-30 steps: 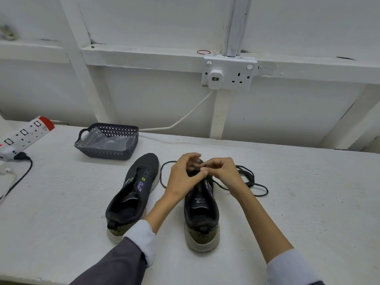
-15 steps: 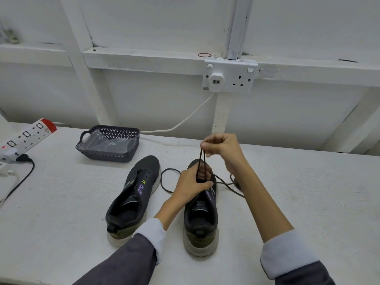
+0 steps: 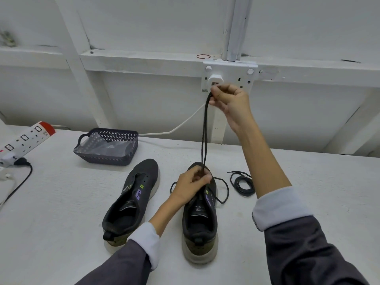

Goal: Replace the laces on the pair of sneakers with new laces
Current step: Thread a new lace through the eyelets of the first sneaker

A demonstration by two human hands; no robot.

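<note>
My left grip [image 3: 193,183] covers the front part of the sneaker [image 3: 200,221], so I cannot see through which eyelets the lace [image 3: 204,130] goes. The top of the lace is hidden inside my right grip [image 3: 230,103], and I cannot tell if an end or a fold is there. What lies in the clear plastic in the basket [image 3: 107,159] is hard to make out. The power strip [image 3: 26,138] is cut off at the left edge.

My left grip is curled on the sneaker near its toe, with thumb and fingers closed around the place where the lace comes out. My right grip is raised high in front of the wall socket [image 3: 244,79], and its fingers pinch the lace.

The lace runs as two dark strands, almost straight, from the left grip up to the right grip. Its loose part lies on the table [image 3: 61,223] at both sides of the sneaker. The second sneaker [image 3: 131,198] lies just beside, to the left, without lace. A second lace [image 3: 242,183] is coiled on the table, to the right of the sneaker.
</note>
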